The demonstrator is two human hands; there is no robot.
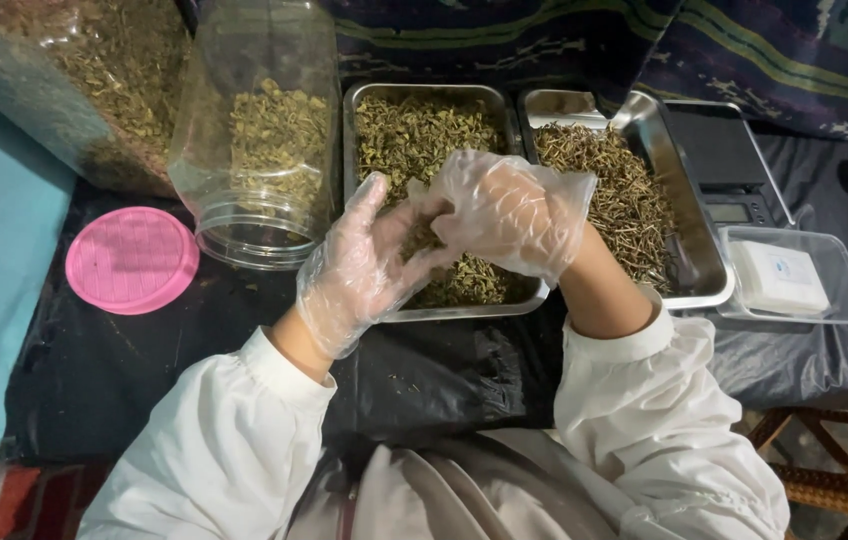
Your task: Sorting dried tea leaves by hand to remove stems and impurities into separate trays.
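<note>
My left hand [359,268] and my right hand [512,212] both wear loose clear plastic gloves and meet over a steel tray [349,130] filled with dried green leaves [409,130]. The left palm is cupped with a small heap of dried leaves in it. The right hand's fingers pinch at that heap from above. A second steel tray [701,272] to the right holds thin brown stems [634,200].
A clear plastic jar [259,140] lies tilted at the left with dried leaves inside. Its pink lid [132,260] rests on the black sheet. A large clear bag of leaves [74,80] is at far left. A digital scale [729,165] and clear box [794,278] stand right.
</note>
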